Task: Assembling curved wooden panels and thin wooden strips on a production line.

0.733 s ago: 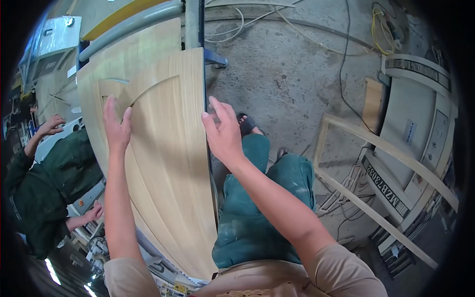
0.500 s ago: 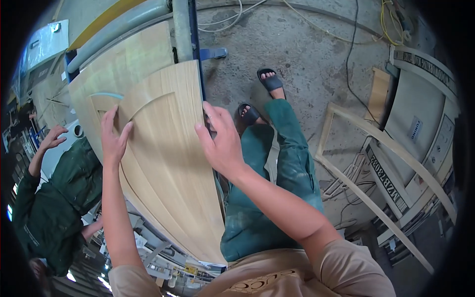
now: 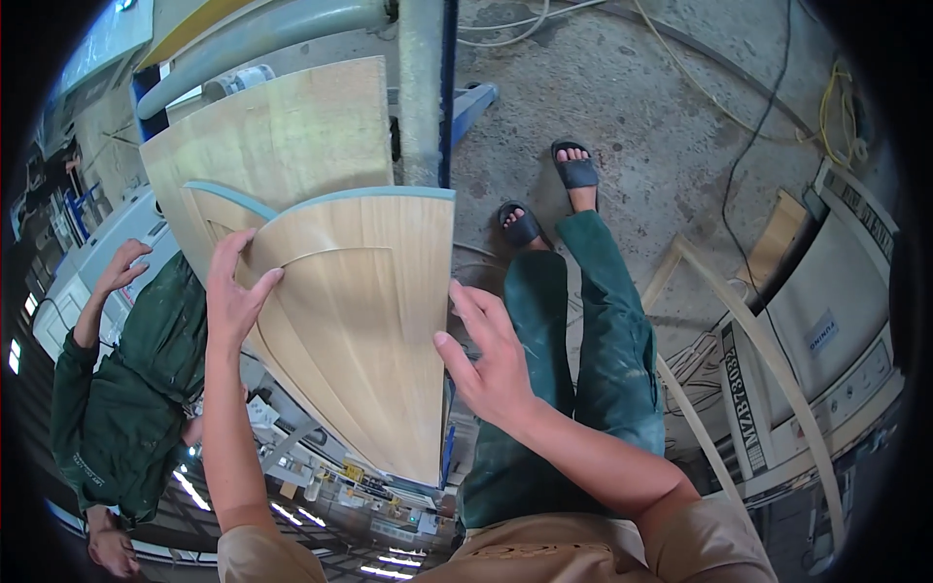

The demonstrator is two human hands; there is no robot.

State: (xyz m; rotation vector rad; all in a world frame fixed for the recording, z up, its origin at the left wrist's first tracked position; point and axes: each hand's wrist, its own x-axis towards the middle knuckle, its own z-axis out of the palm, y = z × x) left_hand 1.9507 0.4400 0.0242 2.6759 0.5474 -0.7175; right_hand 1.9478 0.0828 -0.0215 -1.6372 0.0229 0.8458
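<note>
A light wood-grain door panel point(image 3: 360, 301) with a curved groove lies lengthwise in front of me, its far edge showing a blue-green side. My left hand point(image 3: 236, 296) is at the panel's left side, thumb on the face and fingers along the edge. At the right edge, my right hand point(image 3: 489, 355) has its thumb against the face and its fingertips curled behind. Beside the far left corner another grooved wood-grain panel point(image 3: 201, 207) with a blue-green edge is partly hidden. Underneath both, a pale plain board point(image 3: 282, 121) shows at the far end.
Pale rollers point(image 3: 292, 39) and a frame with a blue bracket point(image 3: 473, 105) stand beyond the panels. A co-worker in dark green point(image 3: 126, 379) is at the left. At the right are a thin wooden frame point(image 3: 777, 350) and a large grey machine point(image 3: 826, 282). Cables cross the concrete floor point(image 3: 622, 97).
The door panel has tilted so its blue-green far edge now shows, and that edge sits lower in view. Both hands have stayed at its sides. The whole view has shifted.
</note>
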